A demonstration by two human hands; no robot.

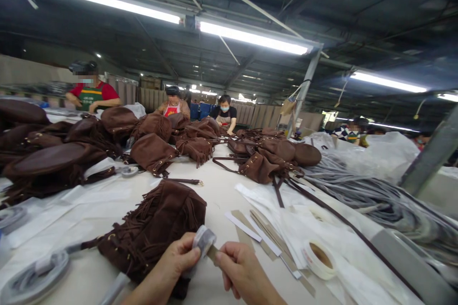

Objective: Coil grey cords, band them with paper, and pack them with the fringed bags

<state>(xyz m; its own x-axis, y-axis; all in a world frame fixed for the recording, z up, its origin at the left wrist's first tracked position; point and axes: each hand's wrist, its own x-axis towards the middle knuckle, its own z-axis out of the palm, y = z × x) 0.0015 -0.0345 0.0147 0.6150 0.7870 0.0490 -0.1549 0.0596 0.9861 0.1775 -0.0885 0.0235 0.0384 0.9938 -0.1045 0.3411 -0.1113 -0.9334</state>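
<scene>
My left hand [182, 253] pinches a small grey bundle wrapped in clear plastic [203, 238]; what is inside cannot be made out. Between the thumb and fingers of my right hand [241, 267] is a narrow grey-brown strip [212, 252], its far end touching the wrapped bundle. Just beyond my left hand, a dark brown fringed bag [162, 219] lies on its side on the pale table [211, 188]. Loose flat strips [274, 236], white and tan, lie to the right of my hands, with a roll of tape [327, 271] near them.
Brown bags [153, 152] are heaped across the table's far side. At the lower left lies a plastic-wrapped coiled strap [39, 276]. White sheets [286, 214] and a heap of grey straps [372, 195] are on the right. Several people, one in a green apron [91, 97], stand beyond.
</scene>
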